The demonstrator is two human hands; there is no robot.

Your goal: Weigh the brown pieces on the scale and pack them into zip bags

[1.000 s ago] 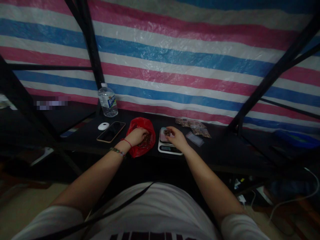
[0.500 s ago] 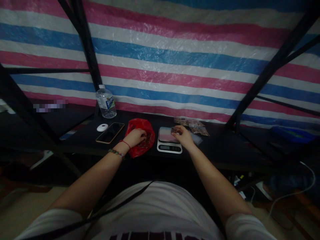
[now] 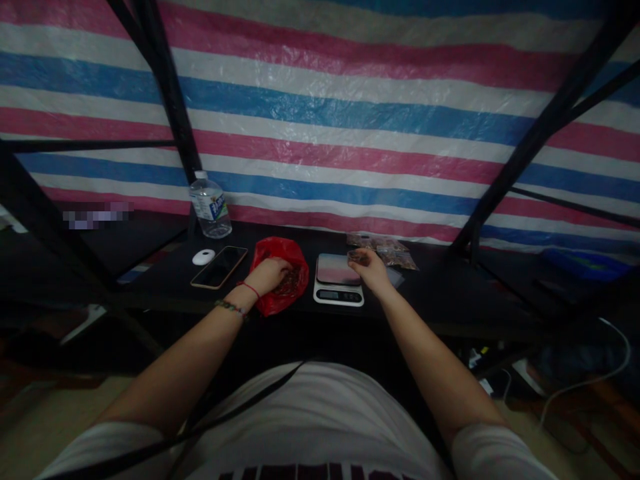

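My left hand (image 3: 273, 272) reaches into an open red plastic bag (image 3: 294, 250) that holds small dark brown pieces (image 3: 295, 280). Its fingers are curled among the pieces, and the fingertips are partly hidden. To the right of the bag lies a white kitchen scale (image 3: 339, 297) with a bare shiny plate and a dark display. At the right edge of that plate, my right hand (image 3: 373, 268) pinches a small clear plastic bag (image 3: 357, 255) with brownish contents. Flat empty clear bags (image 3: 395, 276) lie partly hidden beyond the right wrist.
Several filled clear bags (image 3: 397, 257) lie behind my right hand. On the left are a phone (image 3: 220, 267), a white rounded object (image 3: 203, 257) and a clear plastic bottle (image 3: 213, 210). Black metal frame bars (image 3: 173, 93) and a striped sheet (image 3: 325, 133) bound the black table (image 3: 450, 287).
My right hand has moved slightly right with the small bag, from over the scale plate to its edge. My left hand stays in the red bag, its fingers a little shifted.
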